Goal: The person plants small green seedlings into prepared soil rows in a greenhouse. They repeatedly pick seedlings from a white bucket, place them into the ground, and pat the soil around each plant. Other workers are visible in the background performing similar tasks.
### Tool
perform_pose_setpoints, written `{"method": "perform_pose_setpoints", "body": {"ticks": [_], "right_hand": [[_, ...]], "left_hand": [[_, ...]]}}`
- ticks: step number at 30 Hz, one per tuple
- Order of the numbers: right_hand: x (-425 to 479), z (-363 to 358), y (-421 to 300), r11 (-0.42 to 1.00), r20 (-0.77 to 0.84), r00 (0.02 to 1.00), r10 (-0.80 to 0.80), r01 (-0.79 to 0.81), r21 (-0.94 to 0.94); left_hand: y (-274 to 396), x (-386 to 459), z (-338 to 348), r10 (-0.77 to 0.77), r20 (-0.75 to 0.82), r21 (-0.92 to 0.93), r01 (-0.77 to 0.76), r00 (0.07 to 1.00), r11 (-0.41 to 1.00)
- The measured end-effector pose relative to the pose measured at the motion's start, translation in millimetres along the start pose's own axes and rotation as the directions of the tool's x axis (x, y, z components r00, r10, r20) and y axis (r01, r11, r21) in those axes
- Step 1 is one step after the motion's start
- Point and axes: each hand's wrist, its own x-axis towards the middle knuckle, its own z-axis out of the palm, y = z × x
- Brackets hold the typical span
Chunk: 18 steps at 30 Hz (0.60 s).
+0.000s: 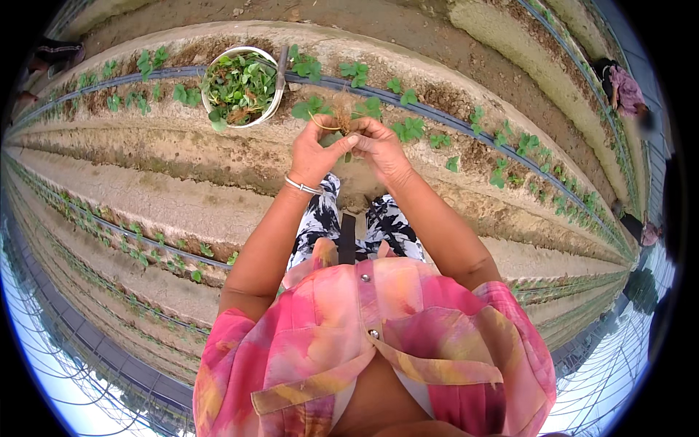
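Observation:
A strawberry seedling with bare brown roots (343, 109) is held between my two hands, roots away from me and a few leaves hanging below. My left hand (315, 153), with a silver bangle at the wrist, grips it from the left; a thin yellowish stem or runner (322, 124) curves over the fingers. My right hand (382, 148) pinches it from the other side, and the thumbs meet near its base. Beyond my left hand stands a white bucket (206, 104) full of loose green seedlings. A tool handle (282, 66) rests upright against the bucket's right rim.
Planted strawberry seedlings (408, 130) line the raised soil bed on both sides of dark drip hoses (377, 92). A furrow lies before my legs. Another person (627, 90) crouches at the far right, and part of a person (60, 54) shows at upper left.

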Motion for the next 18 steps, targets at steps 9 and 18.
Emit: {"method": "perform_pose_setpoints", "body": {"ticks": [9,18], "right_hand": [[-121,-73,-24,0.978,-0.046,0.999,0.011,-0.001,0.208],[-202,-143,-60,0.973,-0.176,0.984,-0.043,0.081,0.217]], "left_hand": [[21,-81,91,-0.011,0.274,0.088,-0.013,0.962,0.996],[46,-122,199,0.086,0.333,0.182,-0.153,0.939,0.971]]}}
